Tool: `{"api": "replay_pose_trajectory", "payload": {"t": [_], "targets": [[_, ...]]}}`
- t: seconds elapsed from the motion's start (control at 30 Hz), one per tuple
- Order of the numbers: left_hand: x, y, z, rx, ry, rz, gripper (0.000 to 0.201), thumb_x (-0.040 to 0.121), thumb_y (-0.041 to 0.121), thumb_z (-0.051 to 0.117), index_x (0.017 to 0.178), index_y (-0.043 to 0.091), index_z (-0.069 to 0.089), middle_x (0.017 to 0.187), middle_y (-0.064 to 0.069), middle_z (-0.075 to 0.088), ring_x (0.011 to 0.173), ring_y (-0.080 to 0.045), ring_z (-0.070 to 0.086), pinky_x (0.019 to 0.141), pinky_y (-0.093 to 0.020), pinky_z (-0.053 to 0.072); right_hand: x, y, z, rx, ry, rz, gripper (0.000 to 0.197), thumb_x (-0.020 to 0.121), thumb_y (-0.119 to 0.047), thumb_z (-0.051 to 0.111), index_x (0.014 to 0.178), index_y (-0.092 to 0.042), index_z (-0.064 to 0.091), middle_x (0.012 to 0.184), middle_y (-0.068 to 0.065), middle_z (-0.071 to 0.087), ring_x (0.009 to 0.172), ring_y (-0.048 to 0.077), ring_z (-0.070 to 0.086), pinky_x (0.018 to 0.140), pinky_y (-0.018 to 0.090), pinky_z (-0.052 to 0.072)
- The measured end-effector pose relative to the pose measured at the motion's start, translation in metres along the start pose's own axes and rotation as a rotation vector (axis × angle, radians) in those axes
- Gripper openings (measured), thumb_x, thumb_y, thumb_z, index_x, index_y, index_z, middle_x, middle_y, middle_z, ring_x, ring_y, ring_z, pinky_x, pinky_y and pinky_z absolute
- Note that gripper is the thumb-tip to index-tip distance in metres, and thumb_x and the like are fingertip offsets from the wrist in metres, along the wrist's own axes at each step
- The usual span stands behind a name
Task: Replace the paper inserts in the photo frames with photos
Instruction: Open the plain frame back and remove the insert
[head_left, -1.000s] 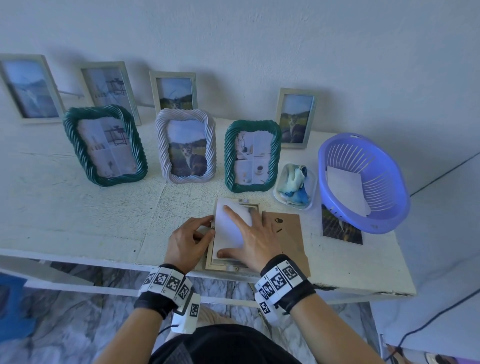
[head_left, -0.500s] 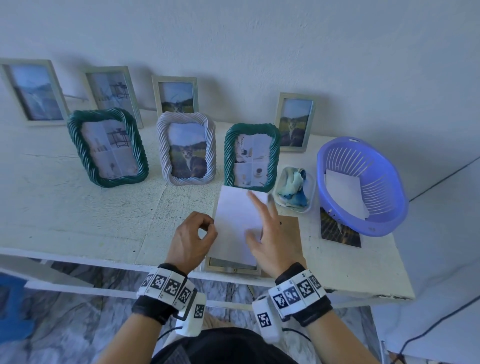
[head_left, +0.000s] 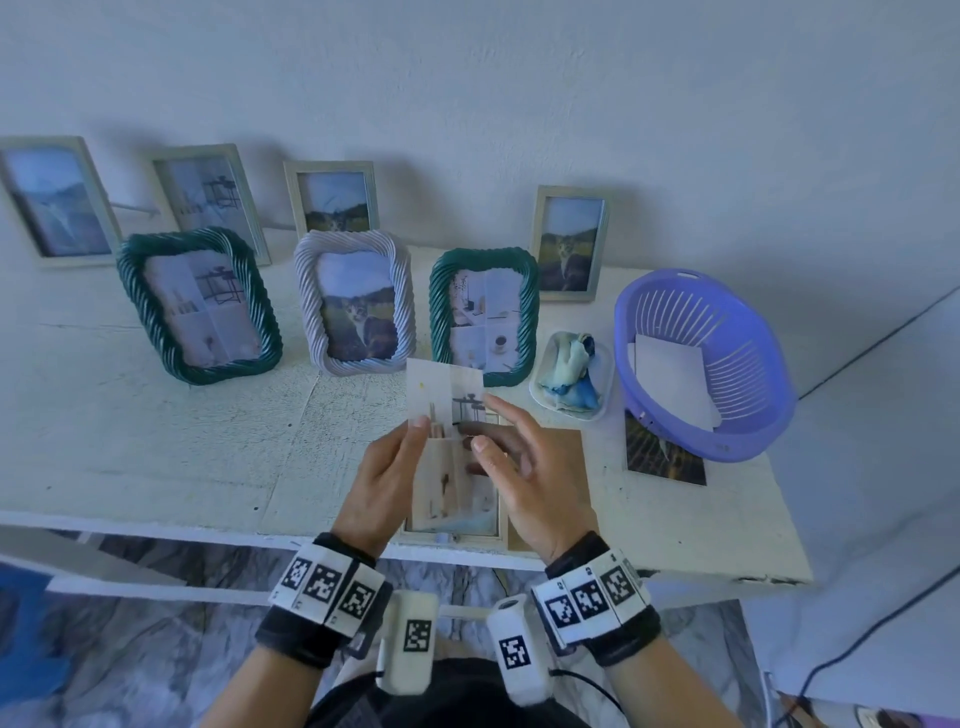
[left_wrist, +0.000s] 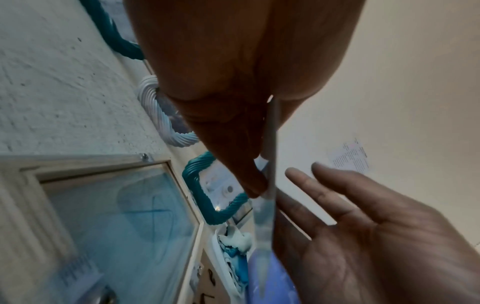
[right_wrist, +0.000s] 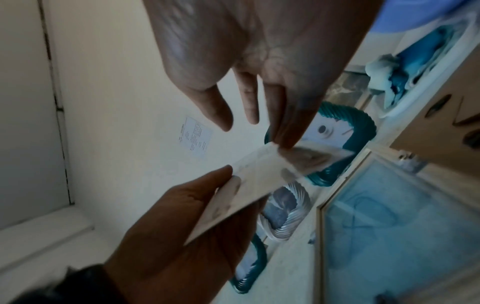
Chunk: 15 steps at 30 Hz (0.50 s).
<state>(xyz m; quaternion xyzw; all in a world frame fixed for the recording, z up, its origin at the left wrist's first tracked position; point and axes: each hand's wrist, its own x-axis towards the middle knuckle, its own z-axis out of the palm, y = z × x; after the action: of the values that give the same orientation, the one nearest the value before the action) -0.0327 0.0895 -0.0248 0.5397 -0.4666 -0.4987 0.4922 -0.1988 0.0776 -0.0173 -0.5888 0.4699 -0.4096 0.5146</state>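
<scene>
A paper insert printed with furniture pictures is held upright above the table; the left wrist view shows the paper insert edge-on. My left hand pinches its left edge between thumb and fingers. My right hand is open beside it, and in the right wrist view the right hand's fingertips touch the far corner of the insert. Below the hands a light wooden frame lies face down at the table's front edge, its glass bare. Its brown backing board lies to the right.
A purple basket at the right holds white paper, with a dark photo partly under it. A small dish holds a blue-white cloth. Two green rope frames and a white one stand behind; wooden frames lean on the wall.
My right hand pressed flat on the sheet in the frame. The sheet has since come up out of the frame, turned printed side towards me, held by my left hand.
</scene>
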Motion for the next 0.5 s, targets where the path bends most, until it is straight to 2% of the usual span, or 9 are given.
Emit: {"api": "replay_pose_trajectory", "payload": {"t": [0.07,0.13,0.2,0.27,0.33,0.37,0.43,0.47,0.5], "targets": [[0.000,-0.001,0.004,-0.018,0.031,0.048,0.034,0.104,0.023,0.040,0.089,0.007,0.066,0.072,0.003,0.068,0.067,-0.008,0.061,0.061,-0.023,0.046,-0.001,0.006,-0.007,-0.197,0.072,-0.066,0.043,0.093,-0.034,0.060,0.134,-0.032,0.049,0.128,-0.016,0.059,0.115,0.003,0.057,0.092,0.030,0.052],[0.000,0.000,0.010,-0.067,0.050,0.030,0.033,0.103,0.020,0.040,0.088,0.003,0.064,0.070,-0.004,0.066,0.064,-0.014,0.059,0.057,-0.025,0.046,-0.003,0.009,-0.015,-0.269,0.114,-0.026,0.038,0.094,-0.030,0.060,0.130,-0.027,0.051,0.118,-0.014,0.061,0.103,-0.001,0.059,0.082,0.020,0.052],[0.001,-0.001,0.015,-0.084,0.031,0.016,0.033,0.103,0.021,0.042,0.092,0.000,0.064,0.077,-0.015,0.067,0.067,-0.022,0.060,0.058,-0.032,0.048,-0.009,0.010,-0.024,-0.094,0.078,0.132,0.022,0.095,-0.019,0.059,0.116,-0.018,0.059,0.091,-0.006,0.068,0.076,0.006,0.064,0.063,0.021,0.052],[0.004,-0.004,0.022,-0.034,0.012,0.003,0.032,0.101,0.027,0.048,0.092,0.000,0.062,0.076,-0.016,0.066,0.067,-0.022,0.059,0.058,-0.035,0.047,-0.017,0.012,-0.038,0.033,0.073,0.244,0.010,0.095,-0.012,0.058,0.100,-0.010,0.066,0.075,0.001,0.068,0.062,0.015,0.062,0.050,0.025,0.049],[0.009,-0.006,0.030,0.065,-0.043,0.013,0.026,0.098,0.031,0.052,0.099,0.008,0.063,0.079,-0.005,0.067,0.069,-0.016,0.062,0.060,-0.036,0.051,-0.028,0.020,-0.056,0.023,0.117,0.278,0.008,0.094,-0.010,0.059,0.094,-0.010,0.067,0.072,0.001,0.069,0.061,0.016,0.061,0.048,0.028,0.048],[0.011,-0.006,0.036,0.120,-0.071,0.013,0.021,0.097,0.029,0.054,0.109,0.014,0.063,0.087,0.003,0.069,0.075,-0.012,0.065,0.064,-0.036,0.055,-0.034,0.024,-0.067,0.017,0.147,0.289,0.009,0.094,-0.009,0.059,0.094,-0.010,0.067,0.069,0.000,0.067,0.060,0.016,0.060,0.047,0.028,0.047],[0.019,-0.009,0.046,0.338,-0.089,0.058,0.033,0.095,0.027,0.058,0.127,0.021,0.056,0.104,0.011,0.067,0.089,-0.004,0.066,0.075,-0.025,0.057,-0.045,0.034,-0.088,0.017,0.227,0.339,0.010,0.095,-0.008,0.057,0.094,-0.010,0.067,0.064,0.001,0.063,0.055,0.016,0.054,0.044,0.026,0.043],[0.023,-0.008,0.053,0.455,-0.093,0.117,0.038,0.093,0.028,0.060,0.130,0.022,0.054,0.109,0.011,0.065,0.092,-0.002,0.063,0.078,-0.018,0.053,-0.051,0.038,-0.099,0.011,0.272,0.368,0.012,0.096,-0.008,0.056,0.094,-0.010,0.067,0.063,0.002,0.062,0.054,0.015,0.053,0.044,0.026,0.043],[0.027,-0.006,0.060,0.530,-0.100,0.180,0.040,0.092,0.028,0.062,0.131,0.022,0.054,0.113,0.010,0.063,0.096,-0.001,0.061,0.080,-0.016,0.051,-0.058,0.042,-0.111,-0.004,0.303,0.384,0.013,0.096,-0.007,0.055,0.094,-0.010,0.067,0.063,0.003,0.062,0.051,0.014,0.051,0.044,0.026,0.042]]}}
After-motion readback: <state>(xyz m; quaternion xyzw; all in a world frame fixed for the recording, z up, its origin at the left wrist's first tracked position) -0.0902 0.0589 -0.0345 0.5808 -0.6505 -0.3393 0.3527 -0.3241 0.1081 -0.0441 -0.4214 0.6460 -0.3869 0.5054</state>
